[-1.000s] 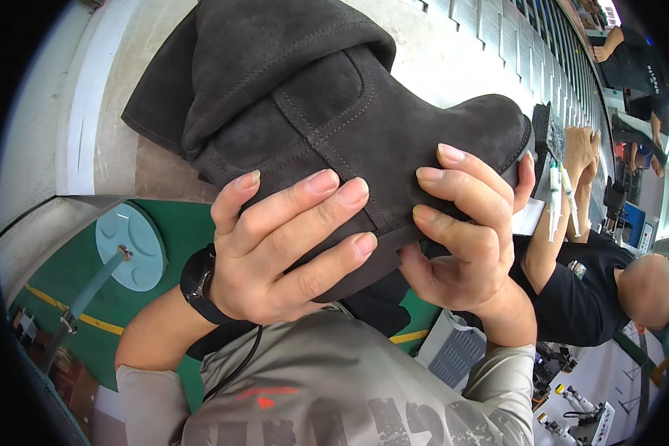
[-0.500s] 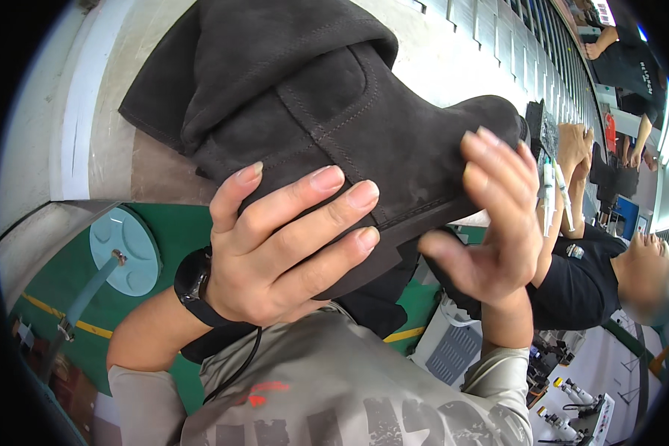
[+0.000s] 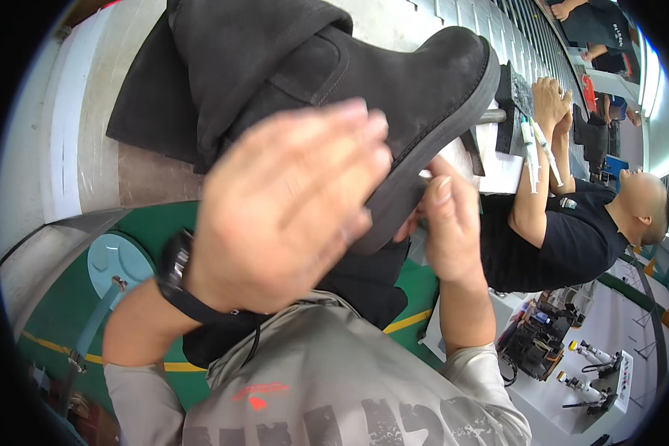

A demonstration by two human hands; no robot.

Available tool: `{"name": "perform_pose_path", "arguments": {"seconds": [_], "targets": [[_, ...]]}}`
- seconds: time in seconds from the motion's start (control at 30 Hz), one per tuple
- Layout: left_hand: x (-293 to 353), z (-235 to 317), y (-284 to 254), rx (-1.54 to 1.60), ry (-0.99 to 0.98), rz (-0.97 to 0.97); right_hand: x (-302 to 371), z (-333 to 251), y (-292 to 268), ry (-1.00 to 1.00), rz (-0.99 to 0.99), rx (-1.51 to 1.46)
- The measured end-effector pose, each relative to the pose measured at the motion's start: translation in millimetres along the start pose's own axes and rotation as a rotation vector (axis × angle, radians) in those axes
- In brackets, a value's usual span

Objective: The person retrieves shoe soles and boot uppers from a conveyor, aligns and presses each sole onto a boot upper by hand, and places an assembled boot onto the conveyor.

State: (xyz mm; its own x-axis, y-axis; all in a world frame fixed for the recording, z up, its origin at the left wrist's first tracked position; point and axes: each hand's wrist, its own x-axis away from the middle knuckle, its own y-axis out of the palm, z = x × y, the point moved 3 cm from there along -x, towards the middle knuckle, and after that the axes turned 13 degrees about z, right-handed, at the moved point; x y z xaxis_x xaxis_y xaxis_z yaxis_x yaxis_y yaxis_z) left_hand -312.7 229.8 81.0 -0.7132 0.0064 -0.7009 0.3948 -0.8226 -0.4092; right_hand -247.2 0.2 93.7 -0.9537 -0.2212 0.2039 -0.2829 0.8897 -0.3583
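Observation:
A dark suede boot (image 3: 431,78) lies on its side in front of me, its shaft slumped over at the upper left. Its thick dark sole (image 3: 398,189) faces down toward me and to the right. My left hand (image 3: 282,212), blurred by motion, has its fingers stretched across the lower side of the boot. It wears a black wristband. Close by the sole's underside is my right hand (image 3: 453,223), its fingers curled and thumb raised. A small pale spot shows by the thumb, but I cannot make out what the fingers hold.
The worktop (image 3: 152,175) borders a roller conveyor (image 3: 539,37). Near the boot's toe stand a dark block (image 3: 514,93) and two syringes (image 3: 531,156). A co-worker in black (image 3: 557,245) is at the right. A light-blue stool (image 3: 115,260) and a machine (image 3: 598,379) stand lower down.
The boot has tilted, its toe rising up and left so more sole shows. My right hand has moved down left to the sole, its spread fingers now curled. My left hand has shifted slightly up.

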Motion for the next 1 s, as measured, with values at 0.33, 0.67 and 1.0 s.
{"name": "perform_pose_path", "arguments": {"seconds": [0.33,0.67,1.0], "targets": [[-15.7,-44.5,20.3,-0.492,0.282,0.122,0.5,-1.6,24.3,-0.043,-0.014,-0.113],[-32.9,-19.3,9.5,-0.279,-0.092,0.006,-2.6,2.6,20.4,-0.125,-0.002,-0.092],[-38.6,-16.0,8.6,-0.33,-0.084,-0.111,-35.3,-28.8,8.0,0.213,-0.06,0.011]]}}
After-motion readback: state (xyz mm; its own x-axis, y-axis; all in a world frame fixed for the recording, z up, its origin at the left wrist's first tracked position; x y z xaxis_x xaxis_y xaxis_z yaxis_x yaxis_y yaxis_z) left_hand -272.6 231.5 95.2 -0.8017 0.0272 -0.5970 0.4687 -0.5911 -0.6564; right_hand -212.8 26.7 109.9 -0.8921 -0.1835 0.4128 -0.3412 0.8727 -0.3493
